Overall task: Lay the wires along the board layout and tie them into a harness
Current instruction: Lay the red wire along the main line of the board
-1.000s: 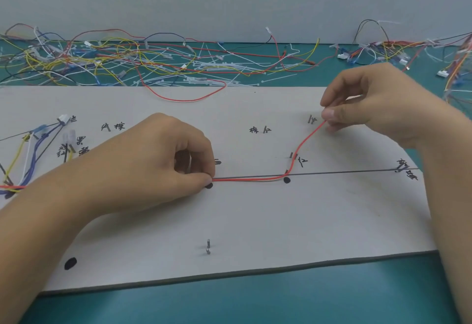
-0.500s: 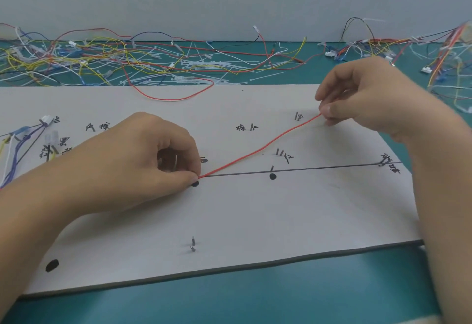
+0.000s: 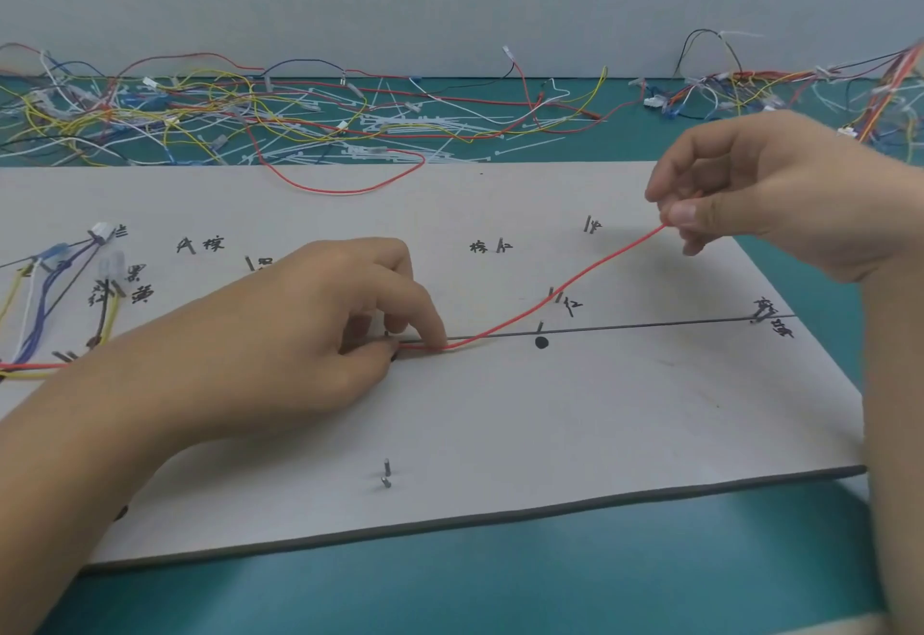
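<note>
A white layout board (image 3: 500,424) lies on the green table, marked with black lines, handwritten labels and small metal pins. A thin red wire (image 3: 560,292) runs from under my left hand up and right to my right hand. My left hand (image 3: 280,334) rests on the board and presses the wire down on the black line with thumb and index fingertip. My right hand (image 3: 760,194) hovers above the board's right part and pinches the wire's free end. Blue, yellow and white wires with clear connectors (image 3: 65,284) lie laid out at the board's left end.
A tangle of loose coloured wires and white cable ties (image 3: 300,124) fills the table behind the board. More wires and connectors (image 3: 780,84) sit at the back right. Two pins (image 3: 386,473) stand near the board's front edge; a black dot (image 3: 541,343) marks the line.
The red wire came off the pin by the black dot and now runs slack and curved through the air. My left fingertip slid right along the line; my right hand lifted slightly.
</note>
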Available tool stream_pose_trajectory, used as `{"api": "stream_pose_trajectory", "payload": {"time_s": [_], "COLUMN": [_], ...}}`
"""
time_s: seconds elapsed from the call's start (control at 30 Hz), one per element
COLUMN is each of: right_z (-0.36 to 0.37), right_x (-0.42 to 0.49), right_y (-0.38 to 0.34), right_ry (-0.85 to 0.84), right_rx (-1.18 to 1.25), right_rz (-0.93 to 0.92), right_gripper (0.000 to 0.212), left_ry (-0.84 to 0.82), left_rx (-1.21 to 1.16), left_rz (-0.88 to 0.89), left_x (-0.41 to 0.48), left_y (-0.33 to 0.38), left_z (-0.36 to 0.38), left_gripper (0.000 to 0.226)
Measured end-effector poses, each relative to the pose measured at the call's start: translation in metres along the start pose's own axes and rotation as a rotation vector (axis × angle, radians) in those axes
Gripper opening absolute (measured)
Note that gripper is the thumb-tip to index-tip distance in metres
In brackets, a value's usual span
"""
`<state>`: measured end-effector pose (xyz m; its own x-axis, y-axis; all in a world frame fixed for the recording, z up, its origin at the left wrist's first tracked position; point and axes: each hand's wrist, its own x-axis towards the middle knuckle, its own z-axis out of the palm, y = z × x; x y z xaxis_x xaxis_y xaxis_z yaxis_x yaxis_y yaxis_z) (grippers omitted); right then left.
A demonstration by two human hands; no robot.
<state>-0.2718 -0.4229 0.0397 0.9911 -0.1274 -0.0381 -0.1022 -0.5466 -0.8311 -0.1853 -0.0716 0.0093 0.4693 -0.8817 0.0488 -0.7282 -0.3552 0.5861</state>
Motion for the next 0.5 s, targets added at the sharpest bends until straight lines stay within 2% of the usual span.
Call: {"api": "stream_pose_trajectory", "payload": {"time_s": [0.1, 0.2, 0.3, 0.4, 0.5], "right_z": [0.011, 0.020, 0.016, 0.011, 0.014], "right_x": [0.007, 0.011, 0.006, -0.002, -0.002], "right_y": [0.002, -0.004, -0.009, -0.012, -0.009], "right_ry": [0.053, 0.063, 0.069, -0.017, -0.152], "right_rx": [-0.168, -0.283, -0.180, 0.007, -0.060], "right_rz": [0.104, 0.130, 0.057, 0.004, 0.050], "right_gripper": [0.022, 0.023, 0.026, 0.029, 0.031], "left_ry": [0.024, 0.028, 0.012, 0.010, 0.020], "left_rx": [-0.020, 0.000, -0.001, 0.026, 0.044], "left_rz": [-0.003, 0.031, 0.049, 0.035, 0.026], "left_x": [-0.001, -0.001, 0.001, 0.001, 0.002], "left_y": [-0.001, 0.000, 0.003, 0.005, 0.006], "left_z": [-0.001, 0.002, 0.005, 0.007, 0.009], "left_gripper": [0.051, 0.054, 0.055, 0.056, 0.052]}}
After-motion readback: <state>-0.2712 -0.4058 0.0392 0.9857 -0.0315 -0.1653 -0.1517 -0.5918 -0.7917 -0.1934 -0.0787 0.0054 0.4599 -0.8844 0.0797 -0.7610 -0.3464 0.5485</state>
